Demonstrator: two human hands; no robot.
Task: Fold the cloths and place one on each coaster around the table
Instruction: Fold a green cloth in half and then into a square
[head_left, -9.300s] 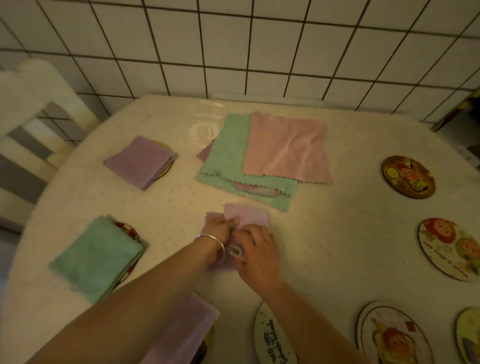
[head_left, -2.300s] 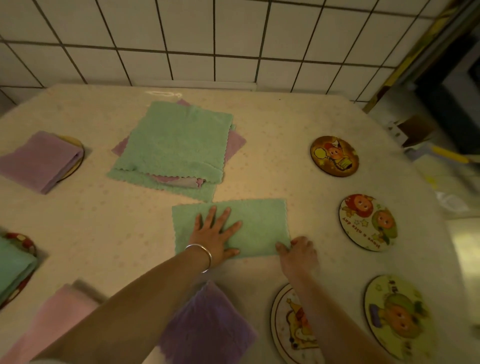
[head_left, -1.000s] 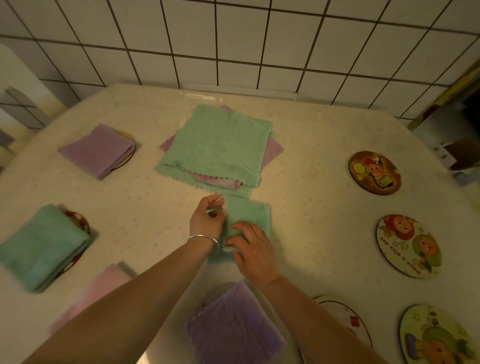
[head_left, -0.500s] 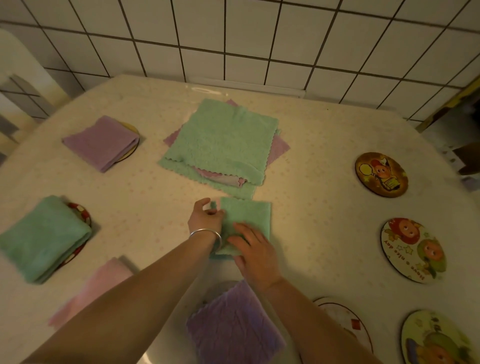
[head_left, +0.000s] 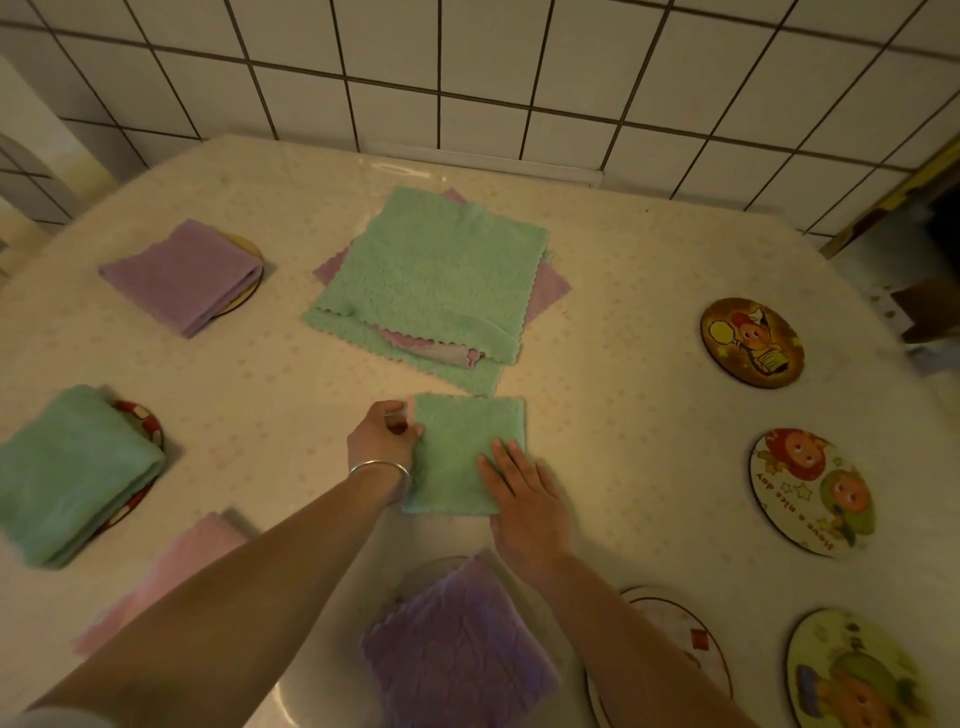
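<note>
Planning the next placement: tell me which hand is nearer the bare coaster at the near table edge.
Right. The right hand rests flat on the green cloth, just up-table of that coaster; the left hand pinches the cloth's far left edge.

Pink cloth (head_left: 171, 582) half hidden; coaster (head_left: 670, 654) cropped.

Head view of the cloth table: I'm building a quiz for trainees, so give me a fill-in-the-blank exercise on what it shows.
1. The folded cloth under both hands is ___ in colour.
2. The right hand lies ___ on that cloth, while the left hand pinches its edge.
3. The bracelet sits on the ___ wrist.
4. The top cloth of the unfolded stack is ___.

Missing words: green; flat; left; green
</note>
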